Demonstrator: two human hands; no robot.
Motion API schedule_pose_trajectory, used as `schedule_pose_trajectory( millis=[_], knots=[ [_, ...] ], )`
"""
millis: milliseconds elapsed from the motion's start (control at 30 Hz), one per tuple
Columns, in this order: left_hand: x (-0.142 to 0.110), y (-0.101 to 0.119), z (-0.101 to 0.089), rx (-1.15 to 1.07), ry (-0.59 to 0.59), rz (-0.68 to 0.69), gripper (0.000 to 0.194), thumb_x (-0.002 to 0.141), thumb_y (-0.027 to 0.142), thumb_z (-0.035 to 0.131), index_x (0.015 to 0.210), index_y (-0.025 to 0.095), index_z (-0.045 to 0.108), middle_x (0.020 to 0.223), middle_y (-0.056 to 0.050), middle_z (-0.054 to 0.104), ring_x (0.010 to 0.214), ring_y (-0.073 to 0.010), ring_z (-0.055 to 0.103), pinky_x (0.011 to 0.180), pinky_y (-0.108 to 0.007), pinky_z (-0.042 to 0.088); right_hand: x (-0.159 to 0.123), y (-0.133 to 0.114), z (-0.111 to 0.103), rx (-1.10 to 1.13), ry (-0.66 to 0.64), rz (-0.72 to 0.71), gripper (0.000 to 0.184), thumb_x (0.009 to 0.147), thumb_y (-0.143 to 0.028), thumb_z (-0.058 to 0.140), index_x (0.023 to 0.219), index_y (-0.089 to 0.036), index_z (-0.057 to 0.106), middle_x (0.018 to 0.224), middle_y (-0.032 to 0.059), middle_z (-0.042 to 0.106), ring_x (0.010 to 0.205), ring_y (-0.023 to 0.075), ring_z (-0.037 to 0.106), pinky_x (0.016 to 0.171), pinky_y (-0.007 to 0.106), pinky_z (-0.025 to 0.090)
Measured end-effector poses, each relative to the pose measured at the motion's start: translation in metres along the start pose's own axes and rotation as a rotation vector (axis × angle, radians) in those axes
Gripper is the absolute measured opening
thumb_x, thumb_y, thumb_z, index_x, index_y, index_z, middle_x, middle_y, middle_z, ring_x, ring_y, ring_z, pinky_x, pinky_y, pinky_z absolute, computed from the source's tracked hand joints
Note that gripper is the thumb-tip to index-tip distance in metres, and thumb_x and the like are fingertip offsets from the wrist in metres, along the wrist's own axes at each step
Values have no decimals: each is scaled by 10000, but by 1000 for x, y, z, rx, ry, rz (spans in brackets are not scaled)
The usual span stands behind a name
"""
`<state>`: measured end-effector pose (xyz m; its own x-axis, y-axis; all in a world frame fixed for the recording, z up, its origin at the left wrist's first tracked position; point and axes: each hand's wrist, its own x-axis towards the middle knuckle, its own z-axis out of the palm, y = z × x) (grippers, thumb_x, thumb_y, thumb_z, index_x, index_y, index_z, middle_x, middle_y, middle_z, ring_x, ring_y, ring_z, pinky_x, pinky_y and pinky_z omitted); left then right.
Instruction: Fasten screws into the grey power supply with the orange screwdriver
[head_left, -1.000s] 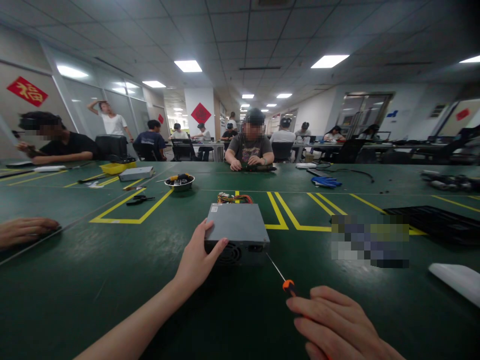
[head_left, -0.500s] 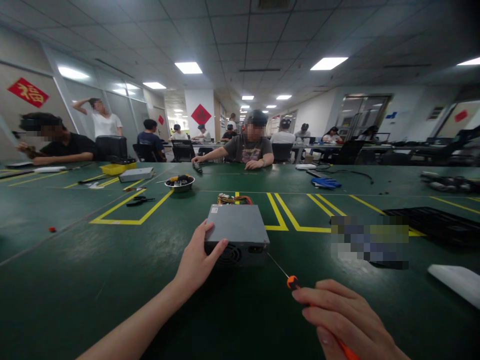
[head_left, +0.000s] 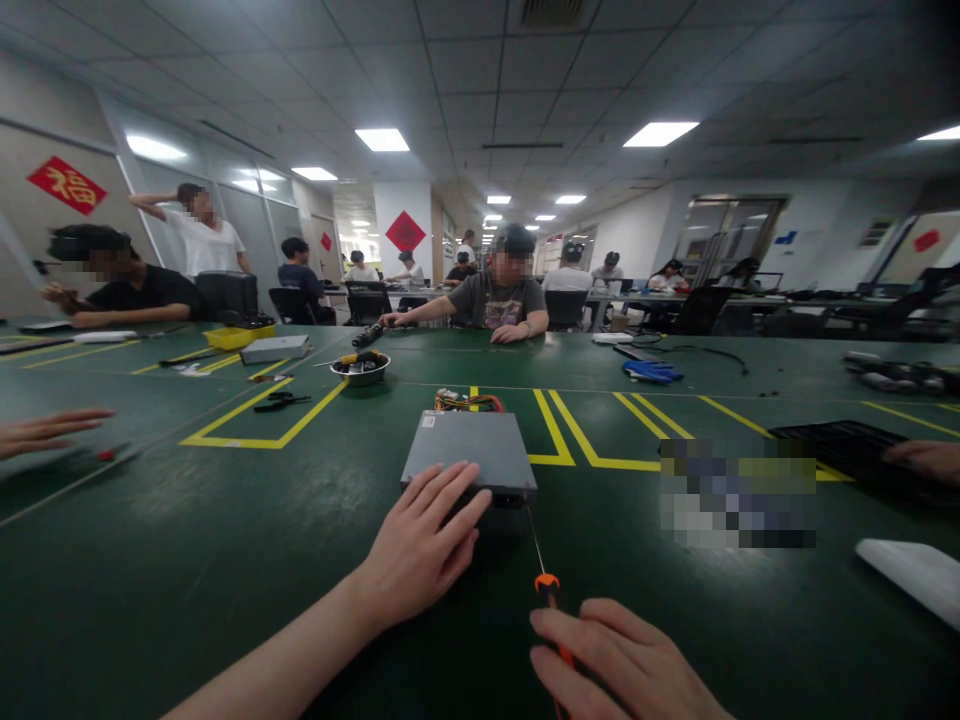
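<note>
A grey metal power supply box (head_left: 474,448) lies on the green table (head_left: 225,560), coloured wires (head_left: 469,402) sticking out of its far end. My left hand (head_left: 421,545) rests on its near edge, fingers spread over the front face. My right hand (head_left: 619,665) grips an orange-handled screwdriver (head_left: 546,590) low at the frame's bottom. Its thin shaft points up toward the box's near right corner.
A metal bowl (head_left: 361,368) with tools, black pliers (head_left: 279,401), a grey box (head_left: 273,348) and a yellow tray (head_left: 237,334) sit at the left rear. Blue gloves (head_left: 651,371) lie further right. Other people's hands (head_left: 45,432) reach in from both sides; a person (head_left: 501,292) sits opposite.
My left hand has slid from the box's left corner onto its front edge. My right hand and screwdriver have moved left, the tip now nearer the box. A neighbour's hand returned at left.
</note>
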<state>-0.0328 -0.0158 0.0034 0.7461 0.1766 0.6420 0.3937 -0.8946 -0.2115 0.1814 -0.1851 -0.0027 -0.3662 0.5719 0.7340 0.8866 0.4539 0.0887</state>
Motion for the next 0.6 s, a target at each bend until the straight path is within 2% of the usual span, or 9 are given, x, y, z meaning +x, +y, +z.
schedule_pose_trajectory(
  millis=[100,233,433,533,600],
  knots=[
    [1,-1,0,45,-33,64,342,875,186,484,1207,224,554,1403,-93,465,1312,-258,390,1056,-437,347,2,0,1,-9,-7,-20,350,894,-515,477,1055,-261,656,1051,89,709,889,242,691,721,317,569],
    [-2,-9,3,92,-50,141,354,880,206,496,1230,231,541,1419,-84,447,1307,-263,391,1038,-434,358,5,0,0,-23,-15,-51,357,898,-521,474,1062,-260,654,1057,92,708,861,231,696,707,306,569],
    [-3,-11,2,130,-72,158,368,897,228,487,1263,243,520,1436,-68,426,1300,-255,396,1033,-422,357,7,-4,1,-30,-25,-96,339,912,-499,474,1075,-257,648,1050,92,711,803,210,703,684,286,564],
    [-2,-11,1,125,-65,149,372,899,231,487,1270,240,517,1423,-63,445,1291,-248,406,1035,-413,353,16,-5,-1,-16,-19,-133,278,945,-418,449,1052,-248,641,993,78,729,736,183,707,644,257,555],
    [-1,-10,1,109,-53,144,375,897,229,489,1271,236,517,1411,-61,460,1286,-244,412,1036,-411,349,25,-7,-5,16,24,-197,275,987,-300,363,1010,-226,627,920,59,745,660,153,703,579,226,538]
  ],
)
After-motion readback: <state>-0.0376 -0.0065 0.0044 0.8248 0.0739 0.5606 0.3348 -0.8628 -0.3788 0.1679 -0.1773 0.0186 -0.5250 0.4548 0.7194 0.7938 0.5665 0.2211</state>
